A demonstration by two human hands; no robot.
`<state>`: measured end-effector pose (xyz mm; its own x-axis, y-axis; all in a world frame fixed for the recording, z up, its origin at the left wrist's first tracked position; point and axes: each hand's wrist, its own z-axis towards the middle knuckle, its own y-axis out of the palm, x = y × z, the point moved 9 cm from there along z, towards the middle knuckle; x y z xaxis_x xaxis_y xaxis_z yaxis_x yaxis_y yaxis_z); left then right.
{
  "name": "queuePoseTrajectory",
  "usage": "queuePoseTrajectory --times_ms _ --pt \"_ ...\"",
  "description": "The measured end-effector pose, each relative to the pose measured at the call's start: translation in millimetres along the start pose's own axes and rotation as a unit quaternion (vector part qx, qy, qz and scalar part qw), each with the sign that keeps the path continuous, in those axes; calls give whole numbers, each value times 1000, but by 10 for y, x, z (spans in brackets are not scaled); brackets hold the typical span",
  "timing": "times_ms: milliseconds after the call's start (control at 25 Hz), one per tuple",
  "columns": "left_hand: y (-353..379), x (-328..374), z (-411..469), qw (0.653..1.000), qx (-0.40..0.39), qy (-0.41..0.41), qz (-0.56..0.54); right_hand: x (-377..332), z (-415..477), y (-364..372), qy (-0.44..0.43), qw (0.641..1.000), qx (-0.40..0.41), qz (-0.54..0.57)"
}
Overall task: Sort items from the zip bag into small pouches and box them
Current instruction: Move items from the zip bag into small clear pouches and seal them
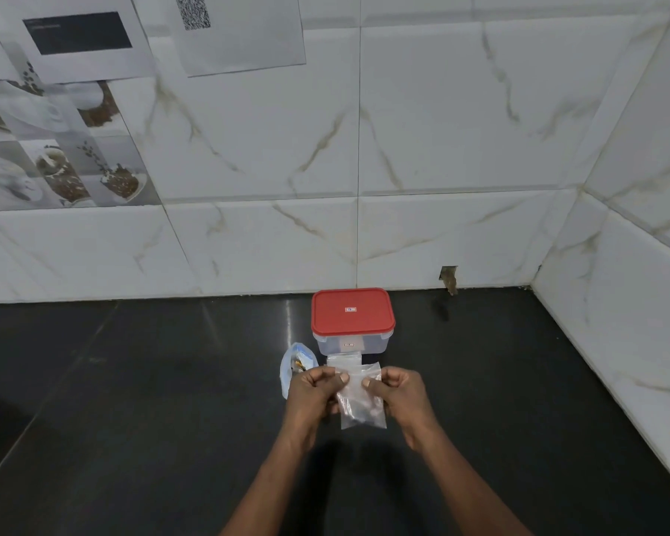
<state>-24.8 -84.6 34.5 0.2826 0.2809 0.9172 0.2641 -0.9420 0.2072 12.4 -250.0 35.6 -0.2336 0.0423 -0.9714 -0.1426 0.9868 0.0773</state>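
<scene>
- While the hands are occupied above the polished black stone counter (132, 400), the soft translucent blue-edged plastic zip bag (287, 377) is seen lying on it just to their left, partly hidden behind the left one. Small yellowish items can be made out inside, so the zip bag is judged to be placed within easy reach for sorting.
- The left hand (314, 394) is clamped on the top left corner of a small clear plastic pouch (364, 410), which is pinched between thumb and curled fingers.
- The pouch is held off the counter between the two hands and hangs down from its pinched upper edge. Its mouth is judged to be either pulled apart or pressed closed; which of these cannot be told, and any contents are too faint to be named.
- Just beyond it, flat clear spare pouches (344, 359) are laid on the counter against the near wall of the box, presumably stocked there to be taken one at a time.
- The rectangular clear plastic box (351, 344) is set farther off, near the marble-tiled wall, with its red snap-on lid (352, 312) on. The lid would have to be removed before anything is boxed.
- The right hand (401, 392) is clamped on the pouch's top right corner in a matching pinch. Two grips are likely needed because such thin film sags unless it is tensioned.
</scene>
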Motion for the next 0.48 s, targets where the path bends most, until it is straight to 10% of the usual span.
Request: queuePoseTrajectory --times_ms 480 --pt "51 -145 25 999 13 -40 18 99 -124 105 94 990 14 100"
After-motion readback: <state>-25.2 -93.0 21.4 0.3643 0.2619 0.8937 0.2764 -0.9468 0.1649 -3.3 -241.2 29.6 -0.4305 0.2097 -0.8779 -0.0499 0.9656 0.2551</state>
